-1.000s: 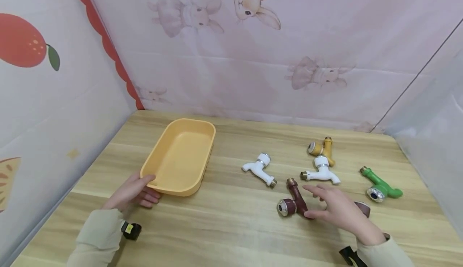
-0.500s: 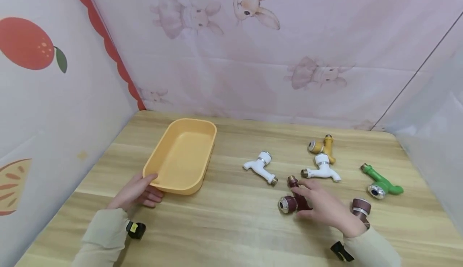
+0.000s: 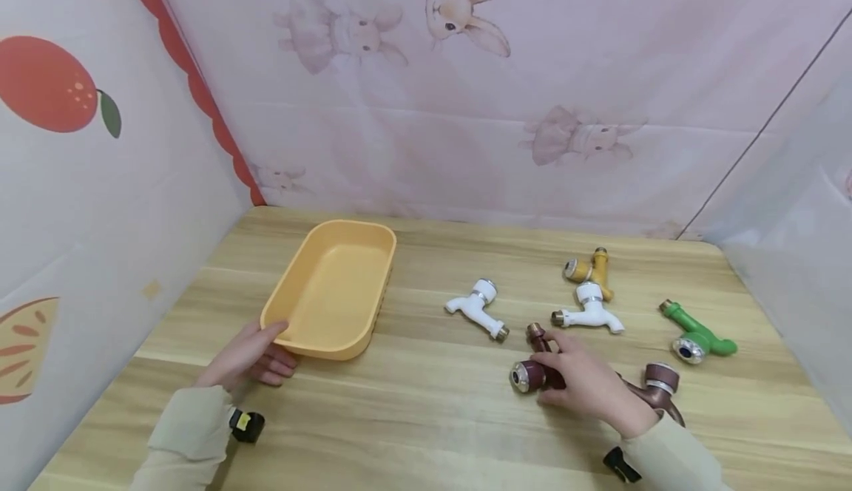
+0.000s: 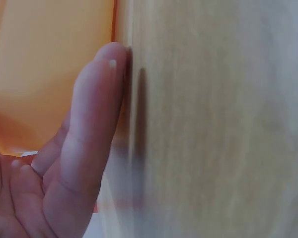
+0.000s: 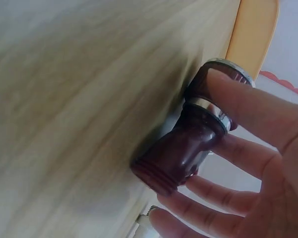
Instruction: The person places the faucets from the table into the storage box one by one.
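Note:
My left hand [image 3: 249, 358] holds the near left corner of a yellow plastic basin [image 3: 336, 291], its thumb over the rim and its fingers against the outside wall. In the right wrist view, the thumb and fingers of my right hand [image 5: 268, 163] are round a dark red faucet [image 5: 181, 151]; the thumb lies on the knob. The head view shows this faucet's knob and brass threaded end sticking out past my right hand, which covers the spout. Just right of that hand lies a brown faucet [image 3: 660, 389], partly hidden by the wrist.
Behind my right hand lie a white faucet [image 3: 475, 308], another white faucet [image 3: 589, 316] and a yellow faucet [image 3: 600, 276], the last two close together. A green faucet [image 3: 699, 333] is farther right. Printed cloth walls [image 3: 399, 143] enclose the wooden table [image 3: 413, 417].
My right hand has moved left and closed in round the dark red faucet, uncovering more of the brown faucet. The left hand stays at the basin's corner.

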Demonstrator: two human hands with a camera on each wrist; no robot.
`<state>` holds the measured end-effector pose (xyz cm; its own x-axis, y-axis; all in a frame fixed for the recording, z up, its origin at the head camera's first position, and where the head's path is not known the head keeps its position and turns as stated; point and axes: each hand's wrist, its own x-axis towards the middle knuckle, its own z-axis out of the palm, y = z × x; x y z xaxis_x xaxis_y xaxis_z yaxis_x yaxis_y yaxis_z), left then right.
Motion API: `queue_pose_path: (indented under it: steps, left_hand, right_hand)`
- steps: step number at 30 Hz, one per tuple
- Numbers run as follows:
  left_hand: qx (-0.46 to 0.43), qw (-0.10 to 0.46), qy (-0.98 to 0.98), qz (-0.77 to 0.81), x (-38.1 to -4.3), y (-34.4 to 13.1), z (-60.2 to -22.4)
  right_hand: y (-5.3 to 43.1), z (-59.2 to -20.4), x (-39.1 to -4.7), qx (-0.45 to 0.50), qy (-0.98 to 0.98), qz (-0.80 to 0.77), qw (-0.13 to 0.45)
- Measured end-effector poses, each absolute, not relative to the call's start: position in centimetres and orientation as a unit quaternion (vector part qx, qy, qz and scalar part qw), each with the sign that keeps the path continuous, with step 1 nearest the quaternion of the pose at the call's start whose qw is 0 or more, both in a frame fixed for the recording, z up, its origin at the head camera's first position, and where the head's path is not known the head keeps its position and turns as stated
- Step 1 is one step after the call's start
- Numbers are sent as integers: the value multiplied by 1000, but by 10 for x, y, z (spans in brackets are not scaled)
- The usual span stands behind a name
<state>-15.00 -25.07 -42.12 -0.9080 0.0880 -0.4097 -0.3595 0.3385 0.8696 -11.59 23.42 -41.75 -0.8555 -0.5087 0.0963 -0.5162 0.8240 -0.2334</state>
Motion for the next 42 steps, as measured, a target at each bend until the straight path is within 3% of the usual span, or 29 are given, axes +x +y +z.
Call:
queue_pose_path:
  steps: [30,42]
  left_hand:
    - [-105,209,794,560,-143,-253,-426]
    - [-100,203,796,562,-151,-252,-426]
  right_hand:
    - [233,-422,-113,237,-959,158,-8]
    - [230,-415,-119,231,-957,174,19]
